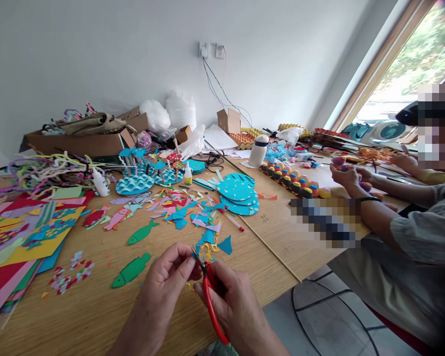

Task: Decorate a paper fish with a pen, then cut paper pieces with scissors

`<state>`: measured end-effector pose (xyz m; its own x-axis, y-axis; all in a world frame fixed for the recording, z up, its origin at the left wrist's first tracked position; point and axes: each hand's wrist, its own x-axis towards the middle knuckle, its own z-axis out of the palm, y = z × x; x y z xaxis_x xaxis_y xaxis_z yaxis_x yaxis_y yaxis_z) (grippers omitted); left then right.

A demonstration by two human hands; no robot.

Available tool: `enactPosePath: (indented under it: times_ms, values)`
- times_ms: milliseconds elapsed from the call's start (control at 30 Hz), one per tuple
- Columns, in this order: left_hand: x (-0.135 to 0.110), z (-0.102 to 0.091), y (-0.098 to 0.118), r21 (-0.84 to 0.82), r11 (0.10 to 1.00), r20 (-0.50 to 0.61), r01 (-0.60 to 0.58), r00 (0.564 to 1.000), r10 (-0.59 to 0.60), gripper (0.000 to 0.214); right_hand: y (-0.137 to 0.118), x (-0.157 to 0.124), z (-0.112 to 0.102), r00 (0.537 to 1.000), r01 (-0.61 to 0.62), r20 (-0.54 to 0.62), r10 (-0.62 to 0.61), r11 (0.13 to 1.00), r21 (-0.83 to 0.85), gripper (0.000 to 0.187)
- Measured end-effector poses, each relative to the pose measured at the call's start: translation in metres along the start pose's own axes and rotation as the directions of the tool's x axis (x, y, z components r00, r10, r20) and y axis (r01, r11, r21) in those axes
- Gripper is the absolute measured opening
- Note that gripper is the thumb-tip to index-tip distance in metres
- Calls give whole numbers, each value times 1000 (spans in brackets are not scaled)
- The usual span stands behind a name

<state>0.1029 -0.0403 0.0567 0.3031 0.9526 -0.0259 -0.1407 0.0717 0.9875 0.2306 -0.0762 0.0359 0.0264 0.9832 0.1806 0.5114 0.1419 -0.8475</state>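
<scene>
My right hand (235,296) is closed around red-handled scissors (211,309), their blades pointing up and away from me. Thumb and fingers of my left hand (170,277) are pinched together at the blade tips, on a small piece of paper that looks blue and is mostly hidden. On the table left of my hands lie a green paper fish (131,270) and, farther off, a second green fish (143,232). Coloured paper scraps (178,212) are strewn just beyond my fingers, with a larger blue scrap (225,244) close by.
Coloured paper sheets (55,232) are stacked at the left, near tiny confetti pieces (72,274). Glue bottles (101,183), blue paper discs (239,193), a thin stick (270,249) and a white bottle (258,151) stand or lie farther back. Another person's hands (343,178) work at the right.
</scene>
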Motion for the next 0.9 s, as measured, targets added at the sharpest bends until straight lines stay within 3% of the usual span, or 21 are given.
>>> enactPosePath:
  times_ms: [900]
  values:
    - [0, -2, 3, 8, 1000, -69, 7, 998, -6, 11, 8, -2, -6, 995, -31, 88, 39, 995, -99, 33]
